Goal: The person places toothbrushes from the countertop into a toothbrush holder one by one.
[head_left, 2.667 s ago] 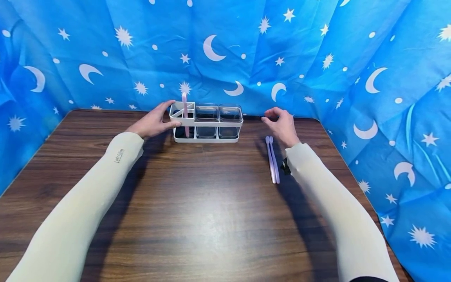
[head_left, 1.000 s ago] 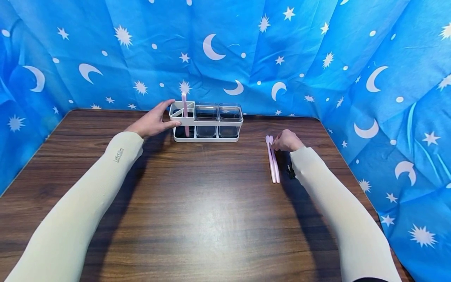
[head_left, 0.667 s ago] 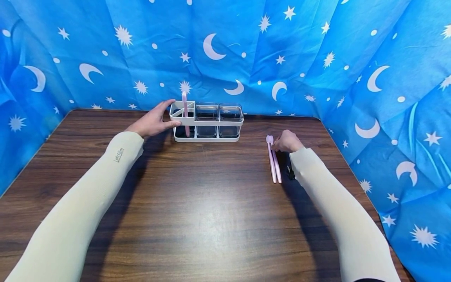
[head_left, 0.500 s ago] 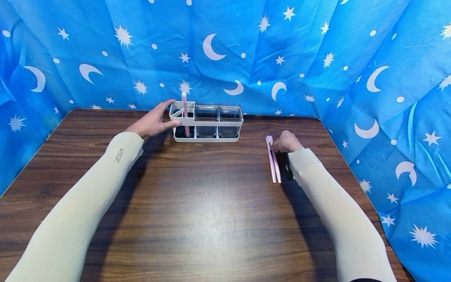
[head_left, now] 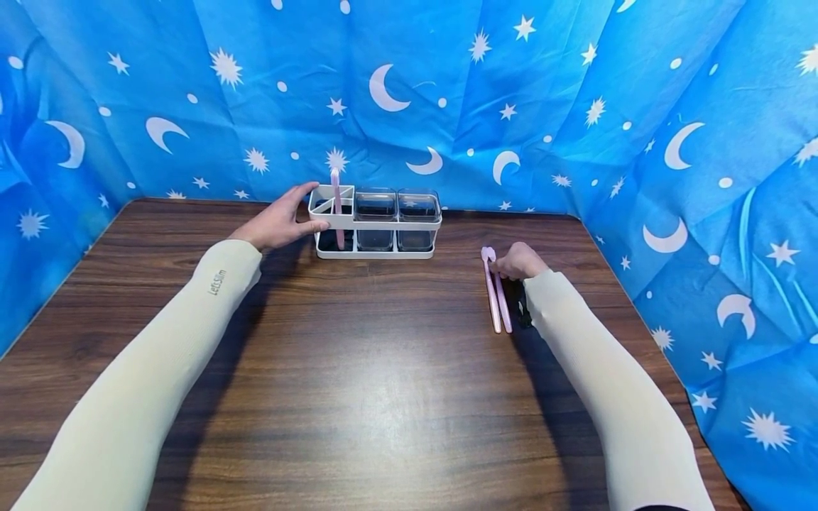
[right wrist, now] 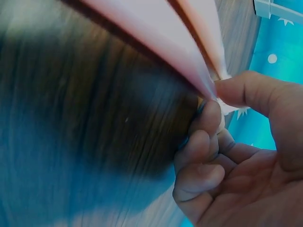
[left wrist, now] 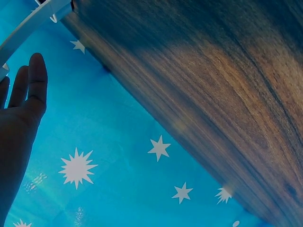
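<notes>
A white toothbrush holder [head_left: 396, 224] with two levels stands near the back of the table. In its left section one pink toothbrush [head_left: 338, 206] stands upright, and clear square cups [head_left: 375, 204] fill the rest. My left hand [head_left: 281, 221] grips the holder's left end, thumb at the front and fingers toward the back corner. Right of the holder, two pink toothbrushes [head_left: 493, 301] lie side by side, heads away from me. My right hand [head_left: 519, 261] pinches the right-hand toothbrush [right wrist: 156, 38] near its head between thumb and index finger; the other fingers are curled.
Brown wood-grain table [head_left: 358, 397] spreads in front of both arms. A blue curtain [head_left: 415, 92] with moons and stars hangs along the back and sides. A small black object [head_left: 524, 312] shows beneath the right wrist.
My right hand has come down from above the table onto the right-hand toothbrush and pinches it. That toothbrush's near end has shifted slightly right. My left hand has stayed on the holder.
</notes>
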A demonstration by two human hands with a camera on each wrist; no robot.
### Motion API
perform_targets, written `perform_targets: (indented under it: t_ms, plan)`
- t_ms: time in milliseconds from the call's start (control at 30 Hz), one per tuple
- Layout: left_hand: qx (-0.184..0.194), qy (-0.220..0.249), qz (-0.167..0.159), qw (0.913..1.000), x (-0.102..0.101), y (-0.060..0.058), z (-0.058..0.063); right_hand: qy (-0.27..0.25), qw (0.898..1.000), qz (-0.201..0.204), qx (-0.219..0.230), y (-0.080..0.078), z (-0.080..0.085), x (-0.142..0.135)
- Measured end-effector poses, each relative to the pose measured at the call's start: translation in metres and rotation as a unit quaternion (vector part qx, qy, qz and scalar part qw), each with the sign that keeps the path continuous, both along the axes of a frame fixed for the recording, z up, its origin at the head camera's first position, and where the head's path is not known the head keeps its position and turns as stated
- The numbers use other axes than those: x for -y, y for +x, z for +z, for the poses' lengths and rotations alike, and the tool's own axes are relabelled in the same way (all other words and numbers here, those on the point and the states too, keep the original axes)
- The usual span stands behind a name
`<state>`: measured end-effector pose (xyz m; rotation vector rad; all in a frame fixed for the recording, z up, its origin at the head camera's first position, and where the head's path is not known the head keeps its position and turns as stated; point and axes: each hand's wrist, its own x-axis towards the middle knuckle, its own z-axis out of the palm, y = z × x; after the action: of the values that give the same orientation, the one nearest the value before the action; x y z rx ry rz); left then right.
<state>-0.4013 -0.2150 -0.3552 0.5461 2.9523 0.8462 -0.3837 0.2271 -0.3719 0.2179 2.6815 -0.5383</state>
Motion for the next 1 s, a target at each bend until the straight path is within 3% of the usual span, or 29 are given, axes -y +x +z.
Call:
perform_targets:
  t_ms: [233, 400, 600, 767, 1000]
  plan:
    - [0.003, -0.005, 0.010, 0.9999, -0.001, 0.001, 0.000, -0.025, 0.999, -0.029, -0.016, -0.001, 0.002, -0.010]
    - [0.000, -0.002, 0.006, 1.0000, 0.000, 0.001, 0.001, -0.034, 0.994, -0.041, -0.095, -0.002, 0.008, -0.017]
    - [0.005, 0.005, 0.003, 1.0000, 0.000, 0.001, 0.000, -0.076, 0.979, -0.040, -0.184, 0.000, 0.014, -0.017]
    - [0.009, 0.005, 0.009, 0.9999, -0.001, 0.001, 0.000, -0.103, 0.957, -0.032, -0.268, 0.000, 0.024, -0.012]
    - [0.006, 0.000, 0.010, 0.9999, -0.001, 0.001, -0.001, -0.169, 0.904, 0.025, -0.391, -0.001, 0.043, 0.000]
